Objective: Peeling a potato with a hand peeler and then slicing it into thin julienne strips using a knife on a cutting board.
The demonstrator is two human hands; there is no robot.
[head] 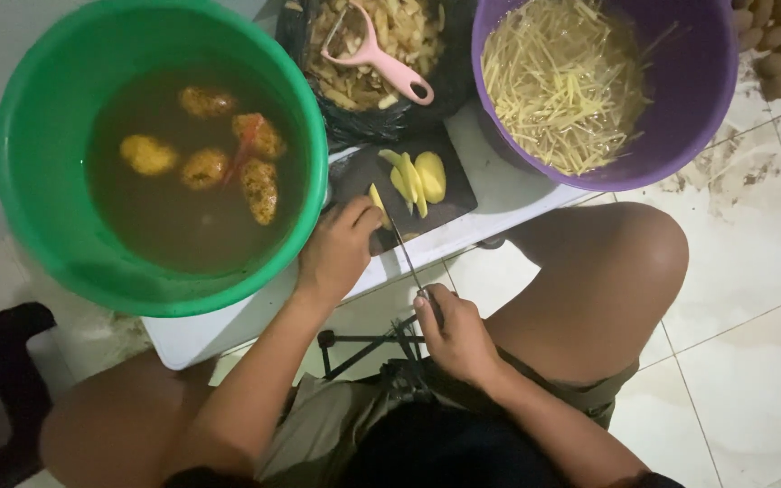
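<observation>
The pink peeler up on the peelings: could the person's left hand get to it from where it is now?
Probably yes. The left hand rests on the dark cutting board, and the peeler lies uncovered just beyond, with only potato slices between.

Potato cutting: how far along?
Done: purple bucket already holds many potato strips in water; peels fill the black bag under a pink peeler. In hand: left hand steadies a slice on the dark cutting board, right hand holds the knife; potato slices wait. Left: five potatoes soaking in the green bucket.
</observation>
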